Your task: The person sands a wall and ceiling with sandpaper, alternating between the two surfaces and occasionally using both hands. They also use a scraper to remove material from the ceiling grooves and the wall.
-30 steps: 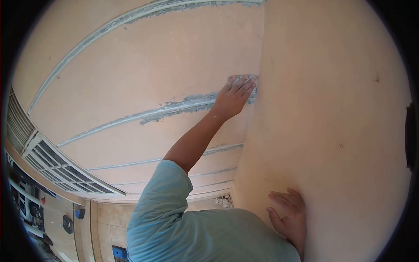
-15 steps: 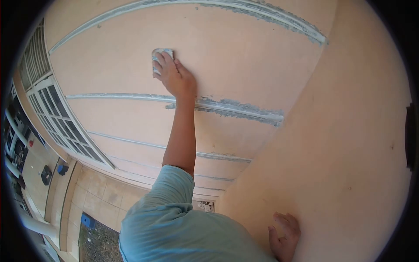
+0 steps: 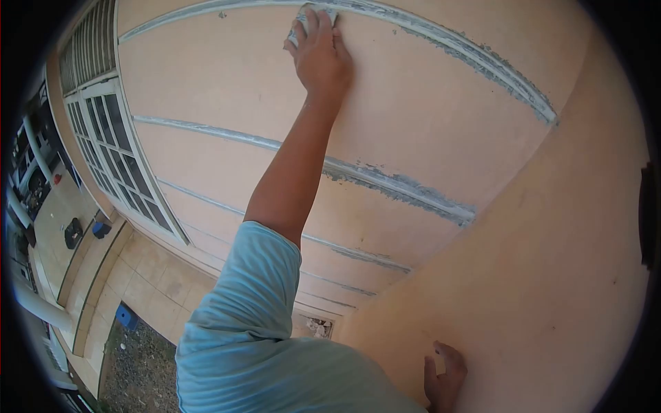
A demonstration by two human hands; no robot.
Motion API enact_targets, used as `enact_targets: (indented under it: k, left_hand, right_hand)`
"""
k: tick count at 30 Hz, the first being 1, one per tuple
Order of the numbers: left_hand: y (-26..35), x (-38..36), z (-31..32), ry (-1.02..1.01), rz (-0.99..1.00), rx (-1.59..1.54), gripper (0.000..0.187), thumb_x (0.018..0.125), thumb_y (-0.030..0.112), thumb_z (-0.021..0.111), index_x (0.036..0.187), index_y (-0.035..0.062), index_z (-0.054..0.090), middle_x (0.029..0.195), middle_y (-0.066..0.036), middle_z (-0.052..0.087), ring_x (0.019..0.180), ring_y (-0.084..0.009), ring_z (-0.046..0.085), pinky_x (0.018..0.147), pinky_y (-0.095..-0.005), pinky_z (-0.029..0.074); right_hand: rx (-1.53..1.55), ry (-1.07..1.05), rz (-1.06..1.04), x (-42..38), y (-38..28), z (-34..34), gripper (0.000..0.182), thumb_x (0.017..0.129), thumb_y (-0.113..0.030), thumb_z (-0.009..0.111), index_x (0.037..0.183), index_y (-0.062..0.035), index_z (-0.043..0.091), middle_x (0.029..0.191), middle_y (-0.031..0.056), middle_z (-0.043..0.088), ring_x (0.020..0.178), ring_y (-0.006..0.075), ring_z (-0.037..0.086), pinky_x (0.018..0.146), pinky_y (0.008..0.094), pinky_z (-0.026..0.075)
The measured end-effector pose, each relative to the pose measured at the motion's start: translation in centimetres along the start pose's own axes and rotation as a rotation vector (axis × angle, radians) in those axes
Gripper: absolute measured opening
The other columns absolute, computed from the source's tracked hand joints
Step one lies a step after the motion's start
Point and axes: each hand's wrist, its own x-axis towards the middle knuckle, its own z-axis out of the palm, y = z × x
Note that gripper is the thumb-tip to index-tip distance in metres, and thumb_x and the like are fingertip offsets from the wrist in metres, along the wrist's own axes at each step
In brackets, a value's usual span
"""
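My left hand (image 3: 322,65) is stretched high against the peach wall (image 3: 227,76), its fingers closed over a folded piece of sandpaper (image 3: 301,32) with a pale, bluish-marked back. The paper lies against the wall just under the top grooved strip (image 3: 385,12), which has grey, rough, patchy edges. A second such strip (image 3: 385,180) runs below my wrist. At lower right, my right hand (image 3: 446,378) rests by the plain side wall (image 3: 537,289) with thumb and fingers apart and nothing visible in it.
A white-framed window (image 3: 113,148) with louvres (image 3: 88,51) above it stands to the left. Lower down are tiled steps (image 3: 155,272), blue blocks (image 3: 127,315) and a gravel patch (image 3: 141,372). The two walls meet in a corner at right.
My left hand has slid the sandpaper up the wall to the top strip. The view has shifted a little. My right hand stays at the side wall.
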Motion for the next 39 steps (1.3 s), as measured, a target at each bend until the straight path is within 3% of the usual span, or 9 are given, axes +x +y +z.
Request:
enact_targets:
  k: [3, 5, 10, 16, 22, 27, 30, 34, 39]
  left_hand:
    - [5.1, -4.5, 0.8, -0.354, 0.704, -0.103, 0.039, 0.095, 0.014, 0.057, 0.134, 0.0138, 0.063, 0.149, -0.007, 0.055, 0.14, -0.0299, 0.048, 0.116, -0.0542, 0.035]
    - [5.8, -6.5, 0.8, -0.263, 0.83, -0.217, 0.04, 0.091, 0.014, 0.06, 0.13, 0.0194, 0.066, 0.145, -0.003, 0.058, 0.136, -0.0218, 0.052, 0.116, -0.0472, 0.04]
    - [5.5, -6.7, 0.2, -0.227, 0.798, -0.236, 0.039, 0.088, 0.022, 0.067, 0.127, 0.0206, 0.067, 0.139, -0.003, 0.062, 0.129, -0.0223, 0.058, 0.113, -0.0464, 0.044]
    - [5.2, -6.3, -0.2, -0.27, 0.776, -0.453, 0.03, 0.088, 0.018, 0.06, 0.118, 0.0161, 0.065, 0.124, -0.011, 0.065, 0.121, -0.033, 0.063, 0.108, -0.0523, 0.048]
    - [4.6, -6.9, 1.6, -0.174, 0.728, -0.627, 0.031, 0.083, 0.009, 0.058, 0.113, 0.0168, 0.058, 0.121, -0.016, 0.062, 0.113, -0.0395, 0.067, 0.101, -0.0552, 0.053]
    - [4.7, -7.1, 1.7, -0.173, 0.713, -0.585, 0.034, 0.086, 0.01, 0.058, 0.119, 0.0171, 0.055, 0.122, -0.018, 0.062, 0.113, -0.0408, 0.066, 0.101, -0.0552, 0.053]
    - [4.6, -7.2, 1.4, -0.191, 0.731, -0.507, 0.03, 0.094, 0.025, 0.059, 0.123, 0.0185, 0.053, 0.125, -0.019, 0.06, 0.118, -0.0423, 0.062, 0.103, -0.058, 0.05]
    - [4.5, -7.0, 1.7, -0.029, 0.759, -0.359, 0.062, 0.096, 0.061, 0.052, 0.138, 0.0167, 0.042, 0.136, -0.024, 0.052, 0.127, -0.0491, 0.051, 0.104, -0.0608, 0.046]
    - [4.6, -7.3, 2.3, 0.081, 0.728, -0.283, 0.087, 0.089, 0.077, 0.054, 0.149, 0.0186, 0.035, 0.141, -0.023, 0.05, 0.129, -0.0493, 0.049, 0.103, -0.06, 0.046]
  right_hand:
    - [-0.028, 0.029, -0.013, 0.6, 0.4, 1.6, 0.03, 0.078, -0.01, 0.078, 0.107, -0.0042, 0.072, 0.102, 0.0158, 0.073, 0.095, 0.0357, 0.069, 0.093, 0.0473, 0.053]
    - [-0.095, 0.043, -0.095, 1.7, 1.0, 2.3, 0.03, 0.079, -0.011, 0.077, 0.107, -0.0035, 0.072, 0.102, 0.0162, 0.073, 0.094, 0.0354, 0.069, 0.091, 0.0458, 0.053]
    - [0.217, -0.094, 0.13, 5.0, 0.3, 5.9, 0.032, 0.084, -0.022, 0.076, 0.114, -0.0091, 0.073, 0.11, 0.0138, 0.072, 0.107, 0.0358, 0.064, 0.101, 0.0462, 0.047]
    - [0.314, -0.044, -0.261, 14.9, -3.6, 6.4, 0.028, 0.085, -0.017, 0.074, 0.113, -0.0085, 0.072, 0.109, 0.0129, 0.073, 0.106, 0.033, 0.065, 0.099, 0.0445, 0.049]
    - [0.145, 0.556, -0.582, 28.0, -7.3, 4.7, 0.034, 0.085, -0.005, 0.068, 0.118, -0.0119, 0.07, 0.124, 0.01, 0.067, 0.12, 0.0325, 0.06, 0.099, 0.045, 0.049]
    - [-0.161, 0.787, -0.819, 36.7, -7.8, 5.8, 0.025, 0.087, -0.016, 0.07, 0.112, -0.018, 0.068, 0.121, 0.001, 0.067, 0.128, 0.0238, 0.056, 0.1, 0.0531, 0.045]
    - [-0.203, 0.942, -0.902, 39.8, -7.1, 7.3, 0.016, 0.088, -0.022, 0.069, 0.104, -0.0188, 0.068, 0.117, -0.0044, 0.067, 0.126, 0.0209, 0.056, 0.094, 0.0549, 0.043]
    - [-0.232, 0.977, -0.938, 40.8, -7.0, 7.4, 0.011, 0.089, -0.021, 0.07, 0.099, -0.0181, 0.069, 0.111, -0.0056, 0.068, 0.122, 0.0189, 0.058, 0.092, 0.0475, 0.044]
    - [0.51, 0.878, -0.634, 40.1, -7.9, 4.1, 0.007, 0.095, -0.014, 0.066, 0.1, -0.0101, 0.067, 0.097, 0.0021, 0.07, 0.089, 0.0212, 0.068, 0.076, 0.0357, 0.053]
